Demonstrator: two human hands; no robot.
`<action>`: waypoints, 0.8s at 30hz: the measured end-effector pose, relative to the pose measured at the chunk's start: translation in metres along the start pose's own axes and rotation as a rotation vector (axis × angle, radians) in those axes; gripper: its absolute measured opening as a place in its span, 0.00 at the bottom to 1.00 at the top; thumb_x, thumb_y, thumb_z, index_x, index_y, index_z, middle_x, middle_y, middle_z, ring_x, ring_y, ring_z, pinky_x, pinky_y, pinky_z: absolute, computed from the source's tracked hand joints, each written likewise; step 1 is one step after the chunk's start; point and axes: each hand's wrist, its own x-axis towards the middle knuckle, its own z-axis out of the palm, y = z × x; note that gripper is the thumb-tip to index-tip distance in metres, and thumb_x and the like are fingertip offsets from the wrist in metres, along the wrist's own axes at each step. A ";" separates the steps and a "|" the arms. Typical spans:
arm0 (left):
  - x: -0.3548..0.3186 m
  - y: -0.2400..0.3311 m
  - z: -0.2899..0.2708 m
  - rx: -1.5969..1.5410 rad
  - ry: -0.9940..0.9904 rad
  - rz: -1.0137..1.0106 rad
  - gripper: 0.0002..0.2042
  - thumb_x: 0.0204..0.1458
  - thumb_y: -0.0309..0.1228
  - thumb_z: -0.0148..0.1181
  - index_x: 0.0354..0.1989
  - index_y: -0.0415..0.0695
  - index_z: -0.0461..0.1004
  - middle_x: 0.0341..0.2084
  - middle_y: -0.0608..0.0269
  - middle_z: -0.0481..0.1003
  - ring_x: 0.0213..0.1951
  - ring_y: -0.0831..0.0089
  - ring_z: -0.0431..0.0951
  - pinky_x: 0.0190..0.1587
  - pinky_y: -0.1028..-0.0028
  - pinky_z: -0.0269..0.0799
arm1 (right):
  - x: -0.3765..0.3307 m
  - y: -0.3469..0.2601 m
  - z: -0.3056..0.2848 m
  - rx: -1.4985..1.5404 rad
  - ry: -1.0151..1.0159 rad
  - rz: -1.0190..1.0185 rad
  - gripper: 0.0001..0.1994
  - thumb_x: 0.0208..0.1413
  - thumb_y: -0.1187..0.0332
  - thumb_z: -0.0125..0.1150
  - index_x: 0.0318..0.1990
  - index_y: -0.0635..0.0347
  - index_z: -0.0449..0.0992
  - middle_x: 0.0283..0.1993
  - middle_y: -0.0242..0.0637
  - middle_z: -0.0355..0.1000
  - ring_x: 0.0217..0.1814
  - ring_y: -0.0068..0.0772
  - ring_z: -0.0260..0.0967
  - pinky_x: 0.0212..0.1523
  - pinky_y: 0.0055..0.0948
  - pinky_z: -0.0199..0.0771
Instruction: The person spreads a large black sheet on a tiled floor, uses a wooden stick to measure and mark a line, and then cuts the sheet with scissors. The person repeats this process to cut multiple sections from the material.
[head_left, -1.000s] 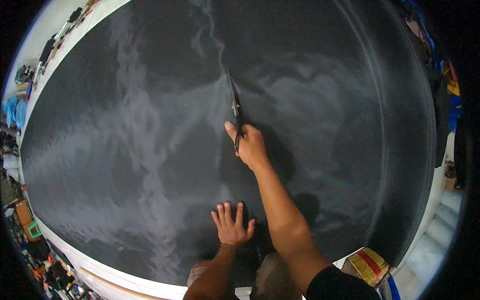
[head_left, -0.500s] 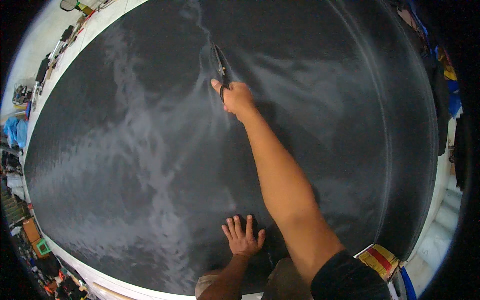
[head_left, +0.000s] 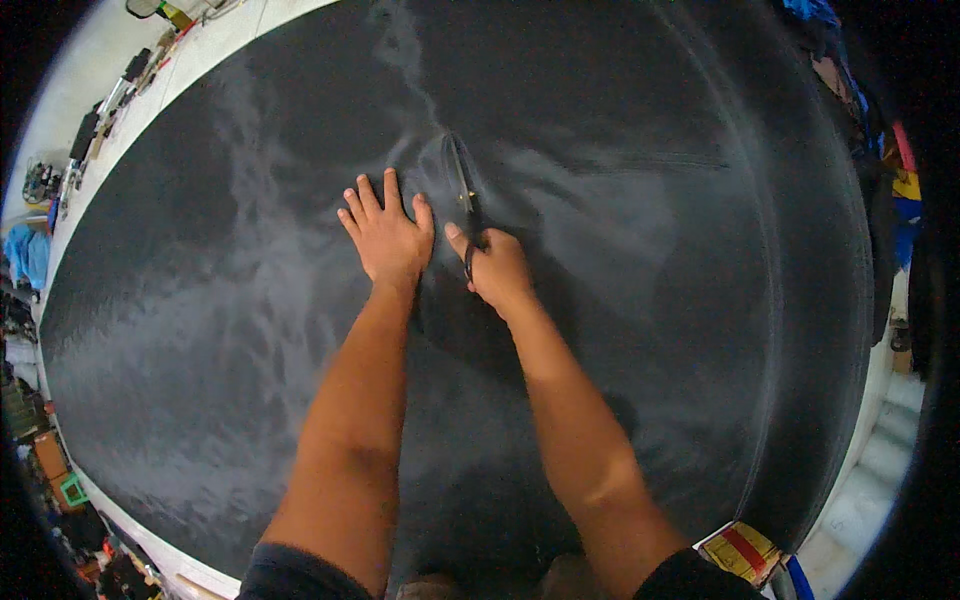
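A large sheet of dark grey, slightly shiny material [head_left: 640, 380] spreads over nearly the whole view, with creases and paler streaks on it. My right hand [head_left: 497, 265] is closed around the handles of a pair of black-handled scissors [head_left: 463, 180]. Their blades point away from me and lie at a wrinkle in the sheet; whether they have cut through it there I cannot tell. Just left of the scissors, my left hand [head_left: 392, 235] lies flat on the sheet, fingers spread, holding nothing.
At the near right edge sits a yellow and red package [head_left: 740, 552]. Tools and clutter line the left side, among them a blue plastic bag [head_left: 27, 255] and a green frame-shaped thing [head_left: 73, 490]. Pale rolled bundles [head_left: 880, 460] lie beyond the right edge.
My left hand has moved from the near edge up the sheet to beside the scissors. My right hand and the scissors have come nearer to me and slightly right.
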 end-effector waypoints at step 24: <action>0.018 0.005 -0.019 -0.058 -0.271 -0.085 0.30 0.57 0.44 0.52 0.67 0.47 0.61 0.68 0.39 0.52 0.71 0.38 0.46 0.69 0.41 0.37 | 0.182 -0.104 0.023 0.068 -0.023 -0.055 0.28 0.56 0.42 0.63 0.19 0.58 0.66 0.15 0.29 0.62 0.15 0.23 0.62 0.17 0.27 0.63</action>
